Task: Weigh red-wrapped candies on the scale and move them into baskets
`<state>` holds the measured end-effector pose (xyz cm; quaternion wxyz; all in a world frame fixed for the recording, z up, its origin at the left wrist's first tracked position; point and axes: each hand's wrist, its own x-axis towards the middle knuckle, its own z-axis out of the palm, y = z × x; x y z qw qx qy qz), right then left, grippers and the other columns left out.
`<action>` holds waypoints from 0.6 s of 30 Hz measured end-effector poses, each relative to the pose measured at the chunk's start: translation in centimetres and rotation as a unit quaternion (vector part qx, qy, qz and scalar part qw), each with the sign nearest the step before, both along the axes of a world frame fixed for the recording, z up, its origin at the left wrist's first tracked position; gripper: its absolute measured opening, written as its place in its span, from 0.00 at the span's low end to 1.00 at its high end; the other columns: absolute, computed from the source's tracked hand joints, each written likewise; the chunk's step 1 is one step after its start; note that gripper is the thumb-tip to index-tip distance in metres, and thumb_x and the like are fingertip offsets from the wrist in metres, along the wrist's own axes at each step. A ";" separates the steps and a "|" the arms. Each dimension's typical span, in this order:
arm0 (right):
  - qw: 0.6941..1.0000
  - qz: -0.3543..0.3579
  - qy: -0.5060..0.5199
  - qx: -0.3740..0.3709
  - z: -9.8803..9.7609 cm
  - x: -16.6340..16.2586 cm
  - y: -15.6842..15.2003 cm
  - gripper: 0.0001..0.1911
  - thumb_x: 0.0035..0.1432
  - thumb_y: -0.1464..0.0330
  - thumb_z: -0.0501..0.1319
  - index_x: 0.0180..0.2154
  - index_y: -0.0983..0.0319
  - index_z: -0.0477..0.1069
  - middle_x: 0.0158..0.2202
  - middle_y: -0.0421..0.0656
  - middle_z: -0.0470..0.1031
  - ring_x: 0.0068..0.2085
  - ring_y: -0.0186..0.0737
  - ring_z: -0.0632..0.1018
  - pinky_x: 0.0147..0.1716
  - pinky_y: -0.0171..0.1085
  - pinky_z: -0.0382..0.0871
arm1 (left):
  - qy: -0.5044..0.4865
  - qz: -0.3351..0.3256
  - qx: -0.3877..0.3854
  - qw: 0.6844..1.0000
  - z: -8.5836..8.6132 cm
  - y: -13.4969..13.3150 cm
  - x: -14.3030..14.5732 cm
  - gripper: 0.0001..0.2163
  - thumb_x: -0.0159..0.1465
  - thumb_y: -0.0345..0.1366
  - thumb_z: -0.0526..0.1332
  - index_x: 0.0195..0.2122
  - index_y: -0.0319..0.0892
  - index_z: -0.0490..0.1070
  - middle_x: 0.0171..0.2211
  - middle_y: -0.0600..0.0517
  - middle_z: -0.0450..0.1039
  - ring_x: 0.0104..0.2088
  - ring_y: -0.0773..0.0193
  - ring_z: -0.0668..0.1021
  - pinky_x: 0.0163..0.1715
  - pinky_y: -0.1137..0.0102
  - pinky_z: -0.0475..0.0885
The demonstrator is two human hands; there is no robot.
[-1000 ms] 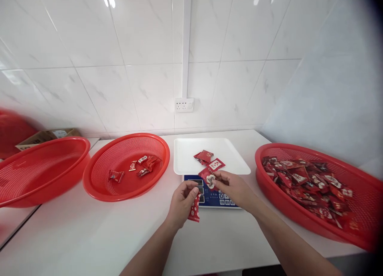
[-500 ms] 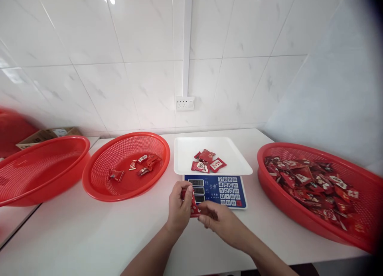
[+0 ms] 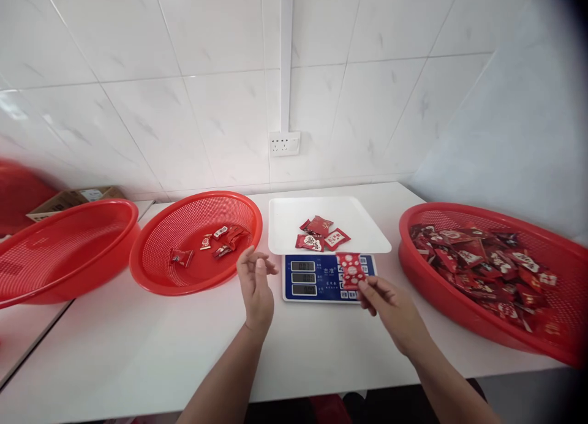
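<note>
Between the thumb and fingers of my right hand (image 3: pixel 390 310) is a red candy packet (image 3: pixel 351 271) with pale dots, held over the keypad of the blue scale panel (image 3: pixel 326 283). My left hand (image 3: pixel 255 289) is raised left of the scale, fingers loosely curled apart, with nothing in it. Several red wrapped candies (image 3: pixel 320 226) lie together on the white scale tray (image 3: pixel 285 212). The scale's display (image 3: pixel 304 277) is lit with digits, which are hard to read.
To the right, a red basket (image 3: pixel 452 314) holds a heap of wrapped candies. A second red basket (image 3: pixel 158 228) at left has several candies in it. Beyond it are another red basket (image 3: pixel 68 252) and a cardboard box (image 3: pixel 68 202). A wall socket (image 3: pixel 285 144) is behind the tray.
My hands have come apart. The packet, earlier in my left hand with my right at its edge, is now in my right hand, farther right. My left hand has moved left and opened.
</note>
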<state>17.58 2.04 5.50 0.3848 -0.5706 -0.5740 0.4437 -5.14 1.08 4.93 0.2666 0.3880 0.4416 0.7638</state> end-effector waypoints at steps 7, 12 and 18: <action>0.987 -0.129 -0.072 0.068 0.7 1.2 1.5 0.22 0.48 0.49 0.57 0.32 0.61 0.72 0.24 0.43 0.74 0.26 0.40 0.73 0.25 0.36 0.67 | -0.018 0.008 -0.002 1.000 -0.4 0.7 -0.6 0.13 0.66 0.43 0.54 0.50 0.46 0.60 0.38 0.51 0.67 0.31 0.69 0.73 0.30 0.71 0.74; 0.968 -0.166 -0.127 0.141 1.3 0.5 3.4 0.21 0.53 0.53 0.55 0.35 0.62 0.75 0.28 0.44 0.77 0.29 0.41 0.76 0.30 0.37 0.70 | 0.004 -0.001 0.010 1.000 -0.7 0.8 -0.2 0.13 0.66 0.43 0.54 0.50 0.46 0.61 0.38 0.51 0.67 0.31 0.69 0.73 0.30 0.72 0.74; 0.957 -0.123 -0.178 0.194 2.9 -1.0 5.7 0.24 0.56 0.54 0.55 0.46 0.61 0.75 0.37 0.46 0.80 0.33 0.41 0.78 0.36 0.39 0.71 | 0.018 -0.006 0.008 1.000 -0.8 0.8 -0.2 0.13 0.66 0.43 0.54 0.49 0.46 0.61 0.39 0.50 0.67 0.31 0.69 0.73 0.29 0.72 0.74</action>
